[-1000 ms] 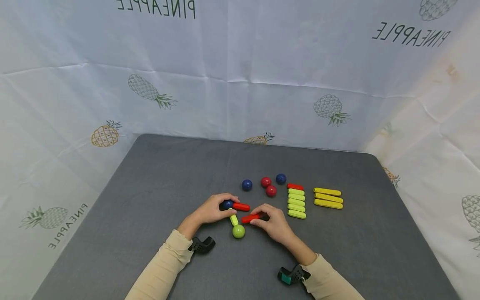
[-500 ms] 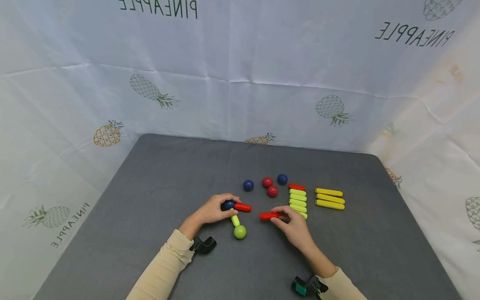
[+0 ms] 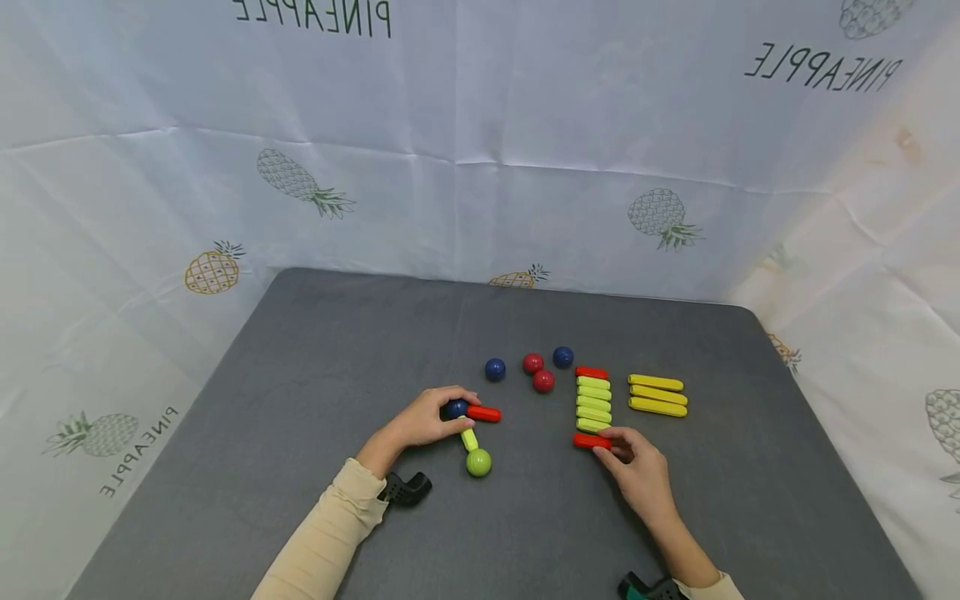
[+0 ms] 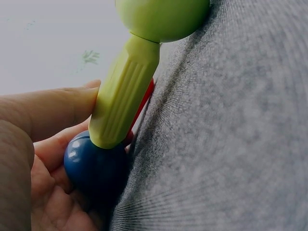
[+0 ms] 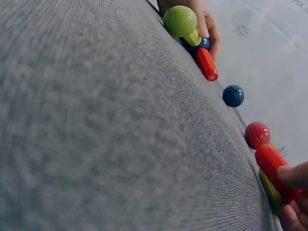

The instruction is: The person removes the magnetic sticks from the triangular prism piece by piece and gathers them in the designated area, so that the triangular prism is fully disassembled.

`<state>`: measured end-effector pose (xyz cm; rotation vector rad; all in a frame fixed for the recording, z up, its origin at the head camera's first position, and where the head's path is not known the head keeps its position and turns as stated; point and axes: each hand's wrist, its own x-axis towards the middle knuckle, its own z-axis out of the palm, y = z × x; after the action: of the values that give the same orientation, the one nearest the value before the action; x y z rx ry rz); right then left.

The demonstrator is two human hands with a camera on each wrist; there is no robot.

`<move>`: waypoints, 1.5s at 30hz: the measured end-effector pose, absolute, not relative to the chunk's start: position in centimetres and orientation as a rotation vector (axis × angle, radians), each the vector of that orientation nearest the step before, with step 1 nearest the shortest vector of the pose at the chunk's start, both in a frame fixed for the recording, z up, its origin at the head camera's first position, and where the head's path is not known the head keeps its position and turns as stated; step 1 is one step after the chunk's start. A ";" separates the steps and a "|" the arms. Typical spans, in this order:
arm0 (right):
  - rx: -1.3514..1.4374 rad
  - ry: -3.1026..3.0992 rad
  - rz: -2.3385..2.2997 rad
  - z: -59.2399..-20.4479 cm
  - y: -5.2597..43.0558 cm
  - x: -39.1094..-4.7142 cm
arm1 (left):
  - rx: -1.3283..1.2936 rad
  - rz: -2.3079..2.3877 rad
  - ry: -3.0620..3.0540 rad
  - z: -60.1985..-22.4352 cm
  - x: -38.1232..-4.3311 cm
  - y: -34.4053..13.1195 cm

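Note:
In the head view my left hand (image 3: 422, 421) grips a blue ball (image 3: 457, 408). A red stick (image 3: 483, 414) points right from that ball, and a light green stick (image 4: 124, 96) runs from it to a green ball (image 3: 478, 462); the left wrist view shows my thumb against the light green stick. My right hand (image 3: 643, 475) pinches one end of another red stick (image 3: 589, 440) between thumb and fingers. That stick lies close beside the near end of a row of light green sticks (image 3: 593, 402), parallel to them.
A further red stick (image 3: 591, 372) tops the row at its far end. Yellow sticks (image 3: 657, 396) lie side by side to the right. Two loose blue balls (image 3: 495, 369) and two red balls (image 3: 543, 382) sit farther back on the grey table (image 3: 337, 342). A printed cloth (image 3: 450, 217) hangs behind.
My right hand has carried its red stick rightward, away from the joined pieces, to the near end of the light green row. My left hand keeps its grip in the same place.

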<state>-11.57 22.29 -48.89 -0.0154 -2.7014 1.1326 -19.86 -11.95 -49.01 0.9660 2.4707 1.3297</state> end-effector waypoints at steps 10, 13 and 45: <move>-0.050 -2.669 1.054 -49.3 22.2 -11.8 | 0.957 1.354 2.461 -49.2 -19.9 -11.9; -0.062 -2.659 1.048 -49.4 22.2 -12.0 | 0.955 1.353 2.457 -49.2 -19.9 -11.9; 0.263 -2.588 1.127 -47.5 19.6 -12.3 | 0.950 1.352 2.478 -49.3 -19.8 -12.0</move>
<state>-12.33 19.58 -47.50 0.2632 -2.5881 1.1274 -19.78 -11.96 -49.25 0.9503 2.4779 1.3519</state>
